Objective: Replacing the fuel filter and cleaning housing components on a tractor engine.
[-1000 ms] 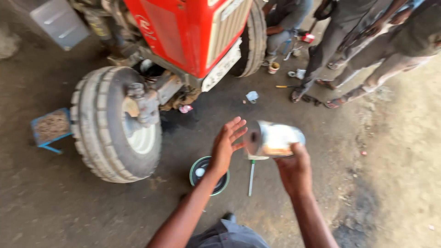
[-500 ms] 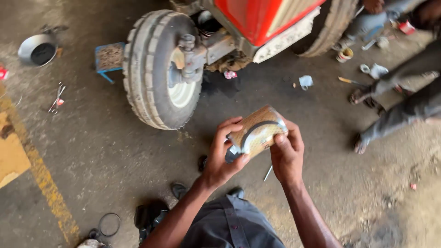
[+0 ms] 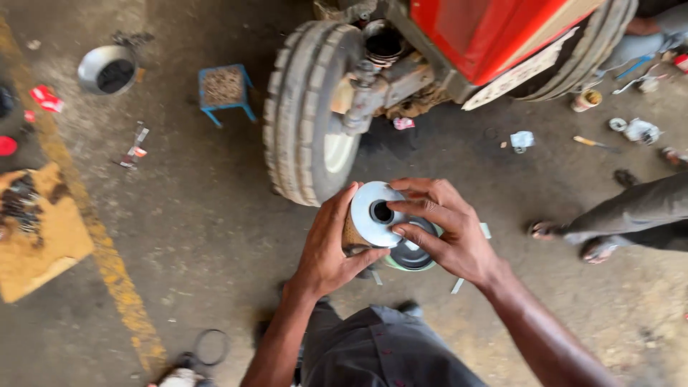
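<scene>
Both of my hands hold a cylindrical filter element (image 3: 374, 215) with a white metal end cap and a dark centre hole, its brown pleated side facing left. My left hand (image 3: 328, 247) wraps the side and underside. My right hand (image 3: 443, 231) lies over the cap's right edge, fingers spread across it. Directly below the filter, on the ground, sits a round green pan (image 3: 414, 255) holding dark liquid.
A red tractor (image 3: 487, 36) stands ahead, its front tyre (image 3: 307, 115) close to my hands. A blue stool (image 3: 223, 89), a metal bowl (image 3: 106, 69) and cardboard (image 3: 39, 236) lie left. Another person's legs (image 3: 616, 218) extend from the right. Small parts are scattered on the concrete.
The filter has turned so its white end cap faces the camera. My hands have shifted their grip on it, and the view has swung left and nearer the tyre.
</scene>
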